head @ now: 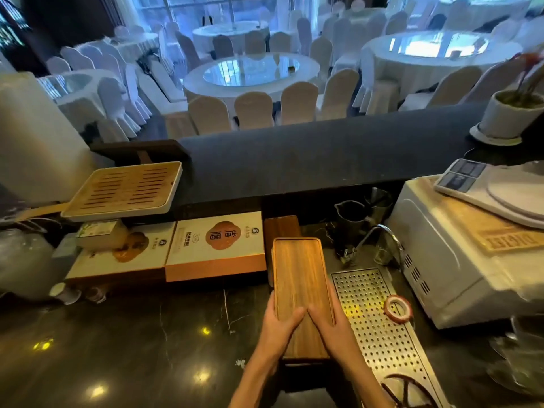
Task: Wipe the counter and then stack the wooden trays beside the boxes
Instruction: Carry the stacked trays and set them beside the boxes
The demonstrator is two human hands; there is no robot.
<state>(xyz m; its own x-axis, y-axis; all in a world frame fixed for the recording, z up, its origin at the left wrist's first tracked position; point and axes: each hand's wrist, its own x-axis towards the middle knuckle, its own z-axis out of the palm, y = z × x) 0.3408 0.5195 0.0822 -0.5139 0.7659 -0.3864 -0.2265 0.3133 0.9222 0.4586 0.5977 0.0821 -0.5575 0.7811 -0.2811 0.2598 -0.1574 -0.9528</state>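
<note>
Hands met at the near end of a long, rounded-corner brown wooden tray, the left hand wrapping its left edge and the right hand its right, both thumbs pressed flat on the top face. Both were closed on that tray, a two-sided hold that probably kept its long body level and square while it was lined up. Its far end reached ahead of the fingers, close to a darker wooden tray lying beyond it. Whether the held tray rested on something or hung just clear could not be told, though a darker edge showed under its near end.

Just left of the left hand's reach lay two flat white-and-orange printed gift boxes, side by side, with the tray's left edge running close beside the nearer one; that looked like the stacking spot the task names. Right of the right hand sat a perforated steel drain plate. The glossy black marble counter spread to the left of the forearms, shiny enough to suggest wiping was done, so stacking seemed to be the step in hand.
</note>
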